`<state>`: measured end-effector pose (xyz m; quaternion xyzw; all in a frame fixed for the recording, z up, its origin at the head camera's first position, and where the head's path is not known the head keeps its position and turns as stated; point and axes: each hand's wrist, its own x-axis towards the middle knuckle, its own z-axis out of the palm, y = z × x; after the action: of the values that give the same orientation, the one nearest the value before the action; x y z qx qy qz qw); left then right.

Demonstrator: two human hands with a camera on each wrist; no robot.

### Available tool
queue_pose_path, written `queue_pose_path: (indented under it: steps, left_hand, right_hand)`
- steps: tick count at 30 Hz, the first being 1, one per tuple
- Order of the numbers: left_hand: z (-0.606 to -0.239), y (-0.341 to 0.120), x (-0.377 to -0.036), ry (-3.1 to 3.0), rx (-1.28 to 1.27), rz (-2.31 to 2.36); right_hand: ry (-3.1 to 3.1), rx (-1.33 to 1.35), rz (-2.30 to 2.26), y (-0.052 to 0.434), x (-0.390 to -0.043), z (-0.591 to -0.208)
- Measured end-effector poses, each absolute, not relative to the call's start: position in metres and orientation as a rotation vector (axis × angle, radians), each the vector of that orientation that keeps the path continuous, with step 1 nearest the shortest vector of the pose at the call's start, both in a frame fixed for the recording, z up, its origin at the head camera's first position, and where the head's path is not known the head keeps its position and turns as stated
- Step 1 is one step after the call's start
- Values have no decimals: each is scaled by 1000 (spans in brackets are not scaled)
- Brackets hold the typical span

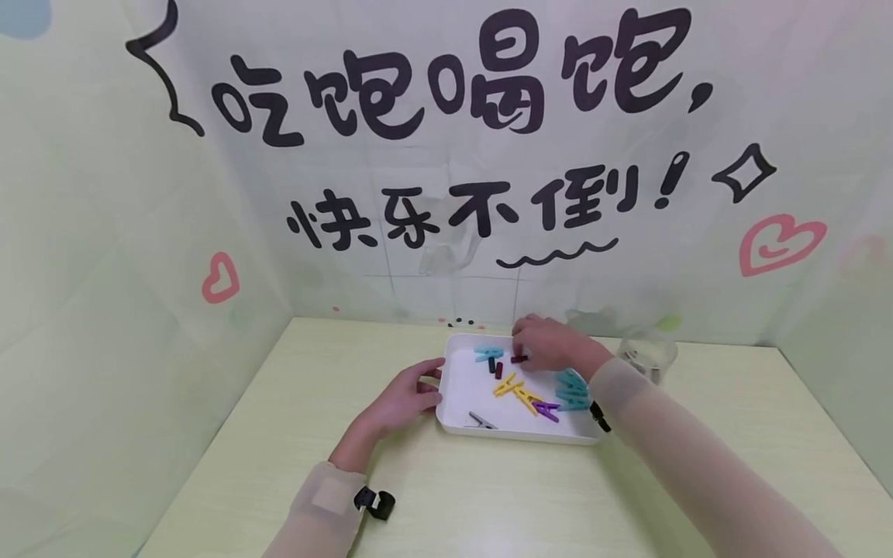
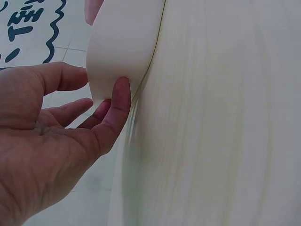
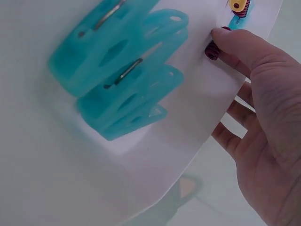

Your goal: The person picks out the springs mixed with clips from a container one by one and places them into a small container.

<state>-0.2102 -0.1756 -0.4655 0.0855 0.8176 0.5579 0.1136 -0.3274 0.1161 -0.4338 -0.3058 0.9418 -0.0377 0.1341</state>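
Observation:
A white tray (image 1: 481,432) stands on the table with clothespins and small dark cylinders in it. My left hand (image 1: 405,397) touches its left wall; in the left wrist view the fingertips (image 2: 121,87) rest against the outer side. At the tray's far edge my right hand (image 1: 547,342) pinches a small dark red, black-striped cylinder (image 3: 212,50) by its thumb, the other fingers reaching past the rim. Another dark red cylinder (image 1: 499,370) and a dark green one (image 1: 491,365) lie beside a light blue clothespin (image 1: 488,353).
Turquoise clothespins (image 1: 572,390) gather at the tray's right side. Yellow clothespins (image 1: 508,384), a purple one (image 1: 546,411) and a grey one (image 1: 481,421) lie nearer the front. A clear container (image 1: 649,358) with small things inside stands right of the tray. A printed curtain (image 1: 446,248) backs the table.

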Motion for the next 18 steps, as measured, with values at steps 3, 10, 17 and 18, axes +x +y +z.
queue_pose_path:
  steps: [3, 10, 17, 18]
  left_hand:
    - [-465, -175, -210, 2401, 251, 1638]
    - [-463, -174, -207, 2390, 268, 1639]
    - [-463, -175, -207, 2409, 257, 1628]
    - [-463, -175, -207, 2408, 253, 1628]
  right_hand:
    - [2730, -846, -116, 116, -328, -436]
    - [2728, -819, -140, 120, -327, -434]
    - [2781, -899, -80, 128, -327, -419]
    - [2787, -905, -66, 129, -327, -416]
